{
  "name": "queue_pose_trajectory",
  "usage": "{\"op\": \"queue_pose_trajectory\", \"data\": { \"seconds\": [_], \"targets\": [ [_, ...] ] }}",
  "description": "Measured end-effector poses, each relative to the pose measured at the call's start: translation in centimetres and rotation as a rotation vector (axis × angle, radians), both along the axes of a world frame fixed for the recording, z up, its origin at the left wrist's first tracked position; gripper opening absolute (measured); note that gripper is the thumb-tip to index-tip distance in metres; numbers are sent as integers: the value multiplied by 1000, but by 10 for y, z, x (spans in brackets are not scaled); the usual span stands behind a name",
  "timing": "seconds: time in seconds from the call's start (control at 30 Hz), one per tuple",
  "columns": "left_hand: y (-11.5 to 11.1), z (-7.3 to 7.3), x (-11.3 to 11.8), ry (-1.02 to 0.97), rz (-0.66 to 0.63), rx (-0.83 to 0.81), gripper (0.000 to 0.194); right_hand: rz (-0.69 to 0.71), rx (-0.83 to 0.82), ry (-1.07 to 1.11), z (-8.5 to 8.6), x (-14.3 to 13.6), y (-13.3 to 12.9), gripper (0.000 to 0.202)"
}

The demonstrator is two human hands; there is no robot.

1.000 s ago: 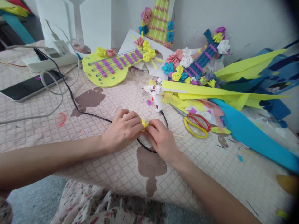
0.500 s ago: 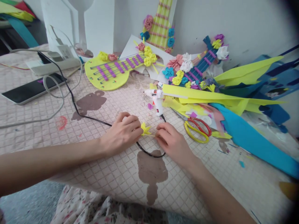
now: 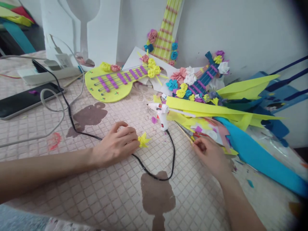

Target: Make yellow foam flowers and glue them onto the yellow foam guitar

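Note:
My left hand (image 3: 117, 141) is closed, its fingertips pinching a small yellow paper flower (image 3: 144, 140) just above the quilted cloth. To the right, my right hand (image 3: 211, 154) has thumb and fingers pressed together on a thin wooden stick (image 3: 185, 132). The stick slants up and left from the fingertips. Behind that hand lie scissors (image 3: 199, 135), mostly covered by it. Between the hands and farther back stands a white glue gun (image 3: 162, 117), nozzle to the left. Its black cord (image 3: 173, 154) loops toward me and passes under my left hand.
A yellow paper guitar (image 3: 108, 85) and a blue one (image 3: 202, 78) with paper flowers lie at the back. Yellow strips (image 3: 204, 107) and a blue strip (image 3: 262, 160) spread over the right. On the left are a phone (image 3: 29, 98) and a power strip (image 3: 48, 75).
My right hand has moved right, away from the yellow flower to beside the scissors, with the thin stick in its fingers. My left hand still pinches the flower. The view has shifted slightly.

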State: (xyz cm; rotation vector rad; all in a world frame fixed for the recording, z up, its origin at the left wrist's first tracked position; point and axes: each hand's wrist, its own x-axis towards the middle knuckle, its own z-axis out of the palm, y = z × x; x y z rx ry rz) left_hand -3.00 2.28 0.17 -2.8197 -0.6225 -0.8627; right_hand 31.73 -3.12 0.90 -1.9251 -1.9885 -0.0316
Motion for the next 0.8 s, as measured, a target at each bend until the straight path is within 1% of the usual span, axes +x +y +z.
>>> {"op": "queue_pose_trajectory", "data": {
  "seconds": [0.07, 0.13, 0.23, 0.3, 0.33, 0.4, 0.47, 0.53, 0.6, 0.67, 0.73, 0.8],
  "targets": [
    [3, -1, -3, -3, -18, 3, 8, -14, 112, -2, -1, -12, 7, 16],
    [5, -2, -5, -8, -21, 0, 9, 27, 164, 53, 4, -28, 19, 21],
    [6, -3, -6, -19, -16, -11, 11, 140, 94, 197, 9, -54, 49, 34],
    [6, -3, -6, -18, -20, -27, 12, 153, 44, 236, 8, -70, 72, 43],
    [6, -4, -6, -17, -23, -35, 12, 155, 30, 234, 7, -78, 82, 42],
    [6, -4, -7, -15, -26, -51, 12, 162, -11, 231, 4, -92, 100, 30],
    [6, -4, -7, -13, -23, -61, 13, 173, -53, 251, 1, -103, 108, 26],
    [6, -2, -8, -5, -22, -72, 15, 194, -65, 290, 1, -109, 107, 27],
    [7, -1, -8, -5, -28, -80, 18, 216, -60, 342, 6, -110, 95, 25],
    [7, 1, -8, -13, -38, -91, 20, 216, -73, 394, 15, -107, 73, 23],
    [8, 1, -9, -19, -45, -103, 21, 223, -101, 416, 23, -102, 45, 23],
    [9, -1, -9, -29, -50, -104, 22, 251, -130, 422, 28, -97, 16, 19]
  ]
}}
